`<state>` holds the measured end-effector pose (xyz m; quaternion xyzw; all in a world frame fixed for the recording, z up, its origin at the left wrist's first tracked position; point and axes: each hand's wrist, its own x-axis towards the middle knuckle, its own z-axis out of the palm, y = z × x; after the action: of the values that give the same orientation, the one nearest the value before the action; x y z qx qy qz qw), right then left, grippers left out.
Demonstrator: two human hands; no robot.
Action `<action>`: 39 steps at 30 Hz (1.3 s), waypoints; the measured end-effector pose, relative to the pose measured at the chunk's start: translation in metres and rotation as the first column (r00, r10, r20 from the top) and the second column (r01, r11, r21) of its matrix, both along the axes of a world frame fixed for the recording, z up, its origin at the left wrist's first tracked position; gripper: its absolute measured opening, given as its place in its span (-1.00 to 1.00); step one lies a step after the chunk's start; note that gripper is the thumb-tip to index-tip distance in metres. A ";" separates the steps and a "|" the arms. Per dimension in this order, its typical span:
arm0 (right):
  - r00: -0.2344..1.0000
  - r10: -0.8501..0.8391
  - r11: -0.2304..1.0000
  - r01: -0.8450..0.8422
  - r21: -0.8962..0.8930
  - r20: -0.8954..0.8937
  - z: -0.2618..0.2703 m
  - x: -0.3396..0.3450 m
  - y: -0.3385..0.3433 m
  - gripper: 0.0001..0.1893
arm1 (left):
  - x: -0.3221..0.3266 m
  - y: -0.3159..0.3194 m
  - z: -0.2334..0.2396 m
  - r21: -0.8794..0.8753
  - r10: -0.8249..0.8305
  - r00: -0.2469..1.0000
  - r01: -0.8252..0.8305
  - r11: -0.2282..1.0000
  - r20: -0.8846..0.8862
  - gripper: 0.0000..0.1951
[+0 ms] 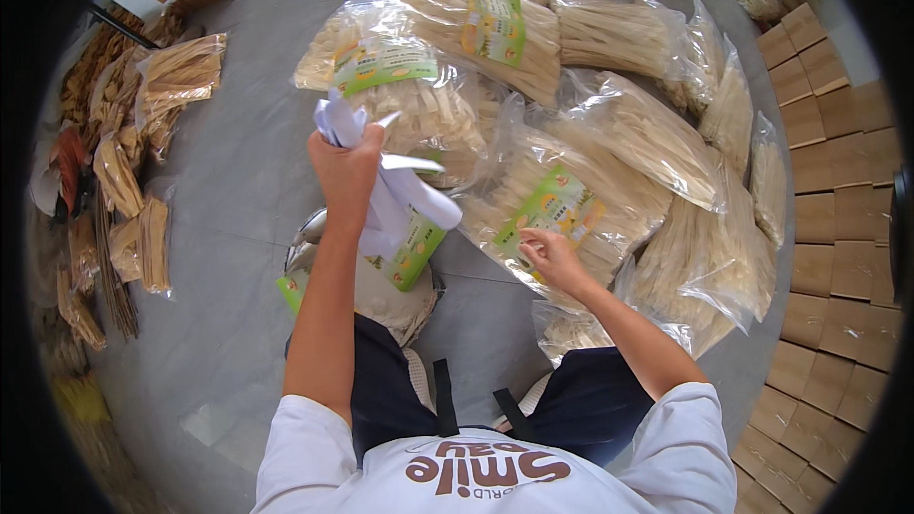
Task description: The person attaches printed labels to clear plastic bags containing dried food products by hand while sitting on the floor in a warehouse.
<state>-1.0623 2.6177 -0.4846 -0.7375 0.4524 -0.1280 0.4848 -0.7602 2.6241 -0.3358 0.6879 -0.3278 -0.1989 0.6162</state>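
Note:
My left hand (348, 168) grips a bunch of curled, creased white paper sheets (382, 210) above a white sack (378, 285). A green printed label sheet (410, 257) lies on the sack, partly covered by the papers. My right hand (553, 257), its fingers bent and slightly apart, is over the lower edge of a green and yellow label (564, 203). That label lies on a clear plastic bag (628, 225) of pale dried strips. Nothing shows between the right fingers; whether they touch the label cannot be told.
More clear bags of pale strips (621, 36) are heaped ahead and to the right, some with green labels (493, 25). Stacked cardboard boxes (832, 228) line the right side. Bags of browner dried strips (182, 71) lie on the grey floor (221, 178) at left.

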 end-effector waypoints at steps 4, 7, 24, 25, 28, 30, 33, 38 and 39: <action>0.960 -0.277 0.942 0.263 -0.209 -0.041 -0.027 -0.025 -0.030 -0.71 | 0.018 -0.003 -0.003 -0.079 0.113 0.993 -0.110 0.991 0.036 -0.87; 0.898 -0.440 0.868 0.424 -0.258 -0.007 -0.036 -0.047 -0.057 -0.72 | 0.022 -0.004 -0.001 -0.092 0.187 0.981 -0.182 0.979 0.052 -0.84; 0.728 0.229 0.765 -0.545 -0.344 -0.646 -0.055 0.127 -0.053 -0.74 | 0.017 0.003 0.004 -0.040 0.089 0.988 -0.084 0.996 0.127 -0.82; 0.677 0.234 0.728 -0.598 -0.336 -0.698 -0.055 0.122 -0.056 -0.79 | 0.016 0.002 0.005 -0.042 0.091 0.990 -0.087 0.995 0.107 -0.82; 0.840 0.208 0.758 -0.462 -0.460 -0.501 -0.031 0.105 -0.058 -0.90 | 0.022 0.006 0.007 -0.051 0.069 0.991 -0.063 0.997 0.111 -0.82; 0.936 0.165 0.823 -0.305 -0.479 -0.311 -0.010 0.081 -0.063 -0.91 | 0.026 0.005 0.001 -0.081 0.059 0.993 -0.051 0.995 0.098 -0.82; 0.990 0.110 0.859 -0.141 -0.493 -0.092 0.042 0.051 -0.057 -0.88 | 0.028 0.006 -0.002 -0.089 0.100 0.993 -0.094 0.992 0.065 -0.83; 0.977 0.022 0.843 0.097 -0.530 0.214 0.152 0.028 -0.041 -0.75 | 0.032 0.007 -0.004 -0.069 0.079 0.995 -0.075 0.995 0.058 -0.83; 0.972 0.025 0.780 0.127 -0.613 0.234 0.169 0.026 -0.041 -0.72 | 0.033 0.008 -0.004 -0.071 0.079 0.995 -0.074 0.995 0.062 -0.83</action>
<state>-1.0358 2.5768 -0.3156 -0.8238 0.3454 -0.3675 0.2588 -0.7277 2.6318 -0.3397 0.6846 -0.3278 -0.1413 0.6355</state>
